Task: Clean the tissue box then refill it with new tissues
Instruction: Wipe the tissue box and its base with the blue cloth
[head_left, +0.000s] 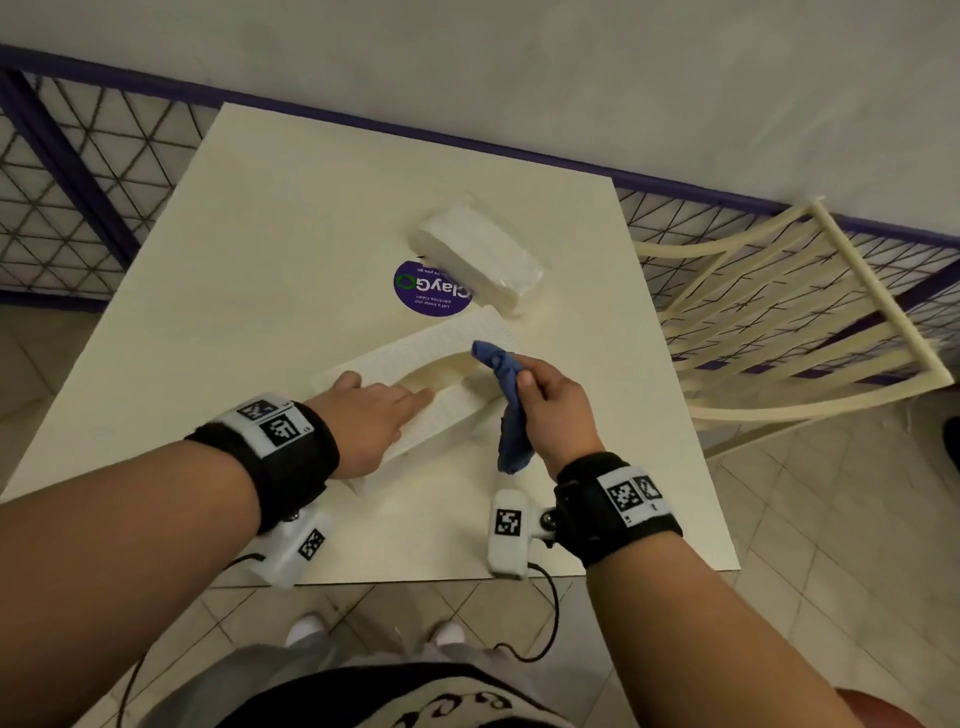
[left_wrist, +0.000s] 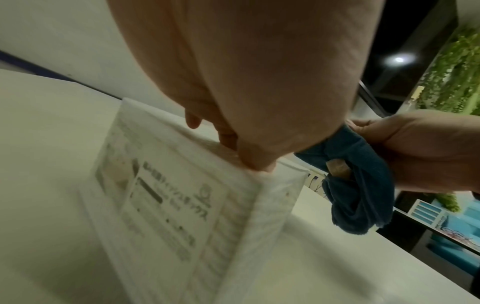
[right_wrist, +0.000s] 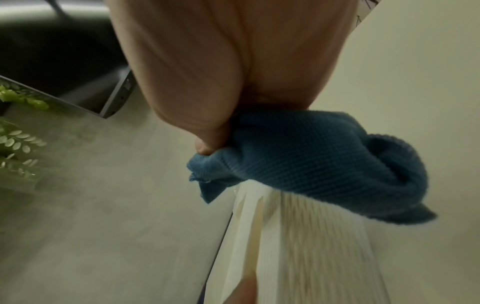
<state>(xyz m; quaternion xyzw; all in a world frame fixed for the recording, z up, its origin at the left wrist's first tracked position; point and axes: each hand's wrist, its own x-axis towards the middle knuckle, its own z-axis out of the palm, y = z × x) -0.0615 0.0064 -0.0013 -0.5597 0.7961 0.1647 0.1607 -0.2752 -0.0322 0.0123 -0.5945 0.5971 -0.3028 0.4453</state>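
I see a white tissue box (head_left: 410, 387) lying near the front middle of a cream table (head_left: 260, 249), my left hand (head_left: 371, 415) resting flat on its top with fingers straight. My right hand (head_left: 558, 410) clenches a bunched blue cloth (head_left: 506, 400) just beside the box's right end. A wrapped pack of tissues (head_left: 480, 257) (unopened, as far as I can tell) lies farther back, beside a round purple sticker (head_left: 423, 291).

1. A cream square table (head_left: 270, 234) is filling the middle of the head view.
2. A round purple sticker (head_left: 423, 291) is lying near the table's centre.
3. At three o'clock, a cream slatted chair (head_left: 789, 306) is tipping back toward the mesh fence (head_left: 88, 171).
4. At six o'clock, pale floor tiles (head_left: 779, 561) are showing.
5. Green foliage (left_wrist: 451, 67) is hanging at two o'clock in the left wrist view.
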